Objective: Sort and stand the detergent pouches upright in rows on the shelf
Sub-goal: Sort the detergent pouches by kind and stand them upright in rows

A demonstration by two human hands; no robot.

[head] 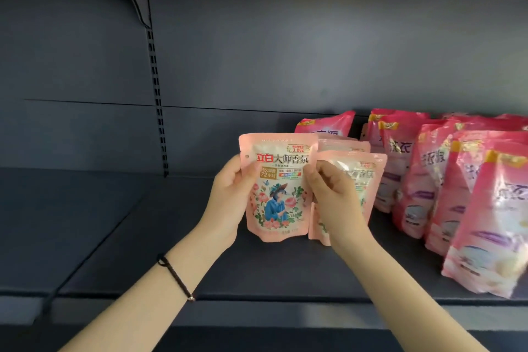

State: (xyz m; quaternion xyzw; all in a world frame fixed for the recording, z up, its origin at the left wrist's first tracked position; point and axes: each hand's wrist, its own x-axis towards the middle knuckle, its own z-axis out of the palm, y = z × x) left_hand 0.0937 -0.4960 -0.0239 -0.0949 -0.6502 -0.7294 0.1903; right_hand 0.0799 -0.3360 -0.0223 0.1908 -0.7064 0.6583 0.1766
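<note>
Standing a pale pouch (pixel 278 188) on the shelf (pixel 171 266).
Pinching its edges in left hand (pixel 231 188) and right hand (pixel 333 191) (next, likely: squaring it beside the matching pouches (pixel 363 177)).

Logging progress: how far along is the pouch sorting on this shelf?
Done: dark pink bags stand in rows at right, light pink pouches upright beside them. In hand: floral pouch, left hand and right hand gripping its edges. Left: stand it in line; the lone dark pouch behind may need moving.

Upright pale-pink floral pouch (pixel 275 188), slightly tilted
</note>
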